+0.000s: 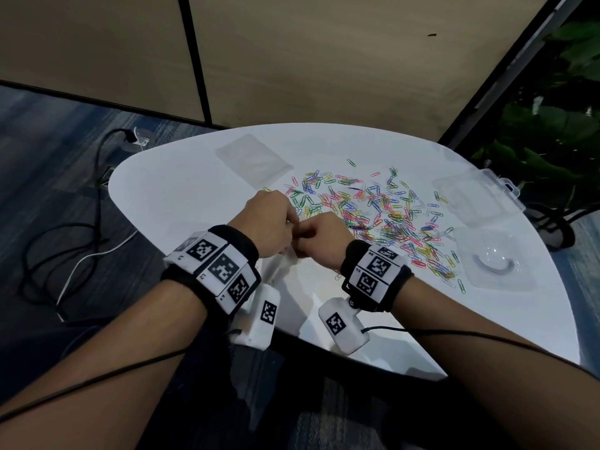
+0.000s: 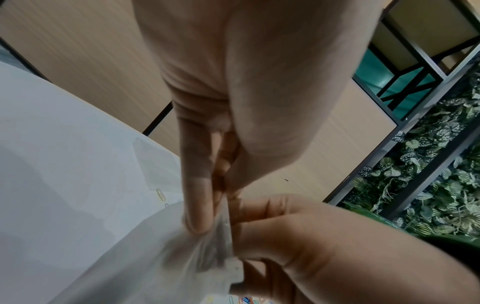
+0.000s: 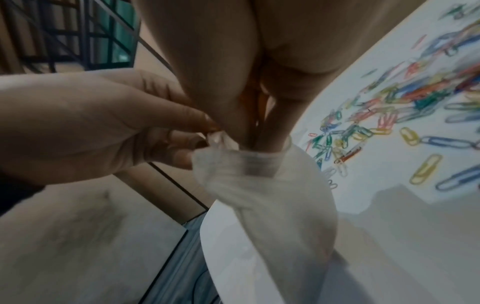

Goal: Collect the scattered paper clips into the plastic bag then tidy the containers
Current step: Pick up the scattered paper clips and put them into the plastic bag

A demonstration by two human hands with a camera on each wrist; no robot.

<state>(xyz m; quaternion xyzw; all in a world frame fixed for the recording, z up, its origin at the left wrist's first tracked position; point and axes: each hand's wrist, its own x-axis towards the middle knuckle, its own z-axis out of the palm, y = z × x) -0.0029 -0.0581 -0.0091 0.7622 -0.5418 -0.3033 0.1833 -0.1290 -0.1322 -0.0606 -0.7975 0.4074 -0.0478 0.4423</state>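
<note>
Many coloured paper clips (image 1: 373, 216) lie scattered across the middle and right of the white table (image 1: 181, 196). Near the table's front left, both hands hold up a clear plastic bag (image 1: 281, 263) by its mouth. My left hand (image 1: 290, 233) pinches the rim between thumb and fingers (image 2: 197, 207). My right hand (image 1: 305, 237) grips the opposite side of the rim, and its fingers (image 3: 275, 127) reach down into the opening. The bag (image 3: 272, 195) hangs crumpled below them. What it holds is hidden.
A second flat clear bag (image 1: 253, 157) lies at the table's back left. A clear hinged box (image 1: 477, 196) sits at the right edge, with a clear shallow tray (image 1: 496, 266) in front of it. Cables (image 1: 65, 254) trail on the floor at left. Plants (image 1: 552, 125) stand at right.
</note>
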